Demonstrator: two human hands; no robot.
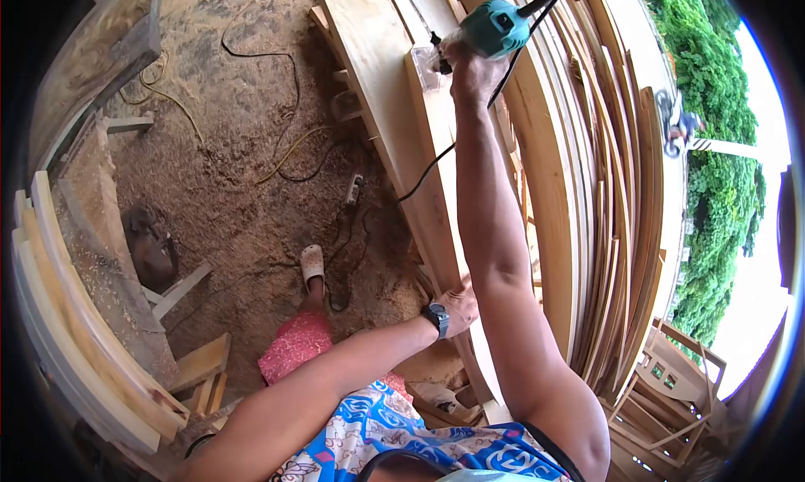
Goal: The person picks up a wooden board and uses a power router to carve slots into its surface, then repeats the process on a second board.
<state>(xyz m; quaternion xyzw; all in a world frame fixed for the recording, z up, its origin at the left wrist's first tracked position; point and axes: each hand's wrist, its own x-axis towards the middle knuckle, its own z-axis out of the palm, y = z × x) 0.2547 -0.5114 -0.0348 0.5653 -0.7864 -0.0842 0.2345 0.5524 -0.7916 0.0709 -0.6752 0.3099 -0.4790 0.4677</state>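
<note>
My right hand is stretched far forward and wrapped round a teal power tool with a black cord. The tool's clear base sits on a long pale board. Nearer my body, my left hand, with a dark watch at the wrist, rests at the edge of that board. Its fingers are partly hidden by the board and my right arm, so their grip does not show.
Stacked long planks lie to the right. A power strip and cords lie on the sawdust-covered floor. Curved wood pieces stand at the left, and a wooden frame at the lower right.
</note>
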